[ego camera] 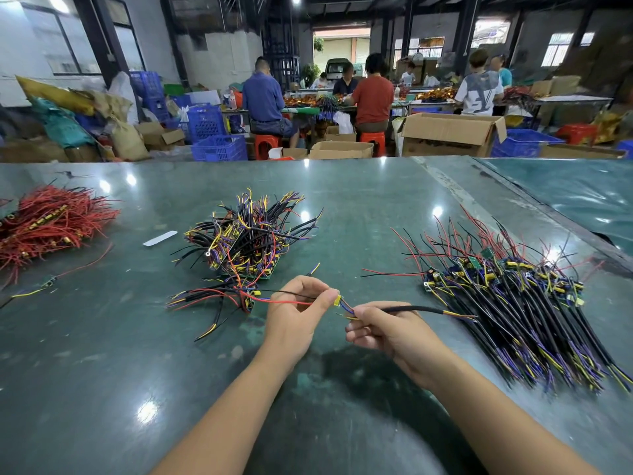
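The left hand (298, 313) is curled, thumb + fingertips pinching a small yellow connector (337, 300) just above the green surface (102, 354), front ctr. Short blue/yellow leads run from the connector to the right hand (390, 332). That hand is also curled, fingers + thumb closed round the near end of a black sleeved cable (416, 308). The cable sticks out to the right, roughly level, w/ bare yellow + blue leads at its far tip. The tip ends at the near edge of the pile on the right; can't tell if it touches. The hands are close together, connector btwn them.

A red wire (291, 302) and a thin black wire (294, 293) trail from the left hand's grip off to the left. They lead to a small cluster of wired boards (248, 298) lying on the surface.

Behind that cluster is a tangled heap (246, 234) of black, red, yellow + purple wires w/ green boards under it. On the right lies a long pile (513, 313) of black sleeved cables, more or less parallel, boards at the far end, red + black wires fanning out. At far left is a pile of red wires (48, 224). A white strip (160, 238) lies btwn it and the ctr heap. One loose small board (48, 281) w/ wires lies near the left edge.

Bkgd: people (263, 97) seated on red stools (267, 145) at other tables, w/ cardboard boxes (448, 135) and blue crates (219, 147) around them.
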`<control>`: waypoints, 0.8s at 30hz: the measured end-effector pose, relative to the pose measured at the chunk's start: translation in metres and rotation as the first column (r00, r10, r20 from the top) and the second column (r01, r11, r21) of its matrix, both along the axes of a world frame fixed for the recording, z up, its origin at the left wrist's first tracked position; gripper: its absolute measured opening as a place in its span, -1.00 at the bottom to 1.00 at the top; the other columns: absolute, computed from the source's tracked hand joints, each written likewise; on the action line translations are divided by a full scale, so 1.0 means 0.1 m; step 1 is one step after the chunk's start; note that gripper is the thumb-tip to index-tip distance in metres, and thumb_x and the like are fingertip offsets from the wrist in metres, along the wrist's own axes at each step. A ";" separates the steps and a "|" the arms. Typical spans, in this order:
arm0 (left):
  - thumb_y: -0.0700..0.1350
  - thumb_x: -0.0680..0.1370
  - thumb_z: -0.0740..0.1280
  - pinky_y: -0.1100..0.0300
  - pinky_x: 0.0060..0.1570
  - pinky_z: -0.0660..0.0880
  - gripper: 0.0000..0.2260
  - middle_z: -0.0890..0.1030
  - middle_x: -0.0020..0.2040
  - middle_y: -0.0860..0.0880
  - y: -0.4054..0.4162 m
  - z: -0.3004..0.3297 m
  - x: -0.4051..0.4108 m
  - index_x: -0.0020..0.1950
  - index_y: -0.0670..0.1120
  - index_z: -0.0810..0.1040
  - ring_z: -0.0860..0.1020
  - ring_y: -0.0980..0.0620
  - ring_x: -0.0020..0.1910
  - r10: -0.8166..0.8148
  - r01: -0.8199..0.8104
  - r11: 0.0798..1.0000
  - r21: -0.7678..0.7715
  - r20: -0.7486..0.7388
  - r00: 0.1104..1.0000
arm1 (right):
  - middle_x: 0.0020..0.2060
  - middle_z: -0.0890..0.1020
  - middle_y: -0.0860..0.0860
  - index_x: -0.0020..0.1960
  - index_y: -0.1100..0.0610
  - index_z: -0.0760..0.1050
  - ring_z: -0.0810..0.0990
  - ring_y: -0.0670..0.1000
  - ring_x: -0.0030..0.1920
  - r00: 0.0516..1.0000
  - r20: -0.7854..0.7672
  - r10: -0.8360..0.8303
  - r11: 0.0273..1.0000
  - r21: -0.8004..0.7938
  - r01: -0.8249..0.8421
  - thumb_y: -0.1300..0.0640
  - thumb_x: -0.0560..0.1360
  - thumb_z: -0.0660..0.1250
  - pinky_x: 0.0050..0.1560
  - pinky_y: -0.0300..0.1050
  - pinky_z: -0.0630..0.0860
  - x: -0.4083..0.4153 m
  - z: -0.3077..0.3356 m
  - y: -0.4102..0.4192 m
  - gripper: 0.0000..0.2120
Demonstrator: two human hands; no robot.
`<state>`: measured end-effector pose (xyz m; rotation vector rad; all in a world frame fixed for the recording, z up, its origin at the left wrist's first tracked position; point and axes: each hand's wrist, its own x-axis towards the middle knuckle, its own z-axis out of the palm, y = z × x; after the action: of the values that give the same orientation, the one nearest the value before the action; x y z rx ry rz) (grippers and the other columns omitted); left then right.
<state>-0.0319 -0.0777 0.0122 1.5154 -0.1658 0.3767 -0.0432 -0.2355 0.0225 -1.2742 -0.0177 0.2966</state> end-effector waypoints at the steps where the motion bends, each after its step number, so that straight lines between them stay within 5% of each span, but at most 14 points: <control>1: -0.27 0.45 0.42 0.27 -0.22 0.52 -0.91 0.66 -0.21 -0.22 0.00 0.00 0.00 -0.20 -0.12 0.56 0.60 0.05 -0.27 -0.007 0.007 1.000 -0.005 -0.010 1.000 | -0.34 0.64 0.18 -0.12 0.31 0.54 0.64 0.02 -0.36 1.000 -0.022 0.010 0.999 0.039 -0.009 0.32 0.53 0.27 -0.34 -0.23 0.57 0.00 0.01 -0.01 -0.90; 7: -0.31 0.51 0.34 0.27 -0.27 0.56 -0.94 0.67 -0.22 -0.05 -0.03 0.00 -0.02 -0.10 -0.16 0.54 0.63 0.09 -0.26 -0.142 0.125 0.978 -0.165 -0.092 0.986 | -0.31 0.65 0.17 -0.10 0.30 0.55 0.65 0.00 -0.33 0.998 -0.035 0.048 0.993 0.105 -0.044 0.29 0.52 0.28 -0.30 -0.24 0.58 0.02 -0.02 -0.05 -0.90; 11: -0.32 0.52 0.32 0.26 -0.25 0.57 -0.90 0.66 -0.19 -0.08 -0.01 0.00 -0.01 -0.06 -0.14 0.54 0.61 0.09 -0.27 -0.131 0.107 0.979 -0.176 -0.134 0.982 | -0.33 0.65 0.10 -0.11 0.28 0.57 0.64 -0.02 -0.31 0.997 0.031 0.072 0.993 -0.100 -0.069 0.23 0.55 0.29 -0.28 -0.27 0.56 0.02 -0.07 -0.02 -0.86; 17: -0.31 0.54 0.30 0.30 -0.34 0.55 -0.91 0.62 -0.13 -0.16 -0.03 0.00 -0.02 -0.01 -0.16 0.54 0.62 0.07 -0.39 -0.166 0.119 0.962 -0.244 -0.180 0.970 | -0.35 0.63 0.10 -0.12 0.29 0.54 0.63 -0.04 -0.37 0.996 0.080 -0.039 0.999 -0.012 0.040 0.30 0.54 0.28 -0.30 -0.27 0.56 0.05 -0.07 -0.03 -0.90; 24: -0.24 0.57 0.28 0.28 -0.29 0.58 -0.94 0.62 -0.20 -0.16 -0.02 -0.03 -0.01 -0.09 -0.14 0.52 0.65 0.03 -0.32 -0.253 0.166 0.947 -0.273 -0.322 0.913 | -0.42 0.62 0.04 -0.23 0.15 0.59 0.60 -0.03 -0.40 0.950 0.313 0.011 0.930 -0.351 0.105 0.29 0.53 0.30 -0.33 -0.22 0.52 0.04 -0.11 -0.05 -0.81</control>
<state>-0.0330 -0.0793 0.0095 1.2843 0.0025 -0.0535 -0.0391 -0.2401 0.0119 -1.6811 -0.2086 0.0521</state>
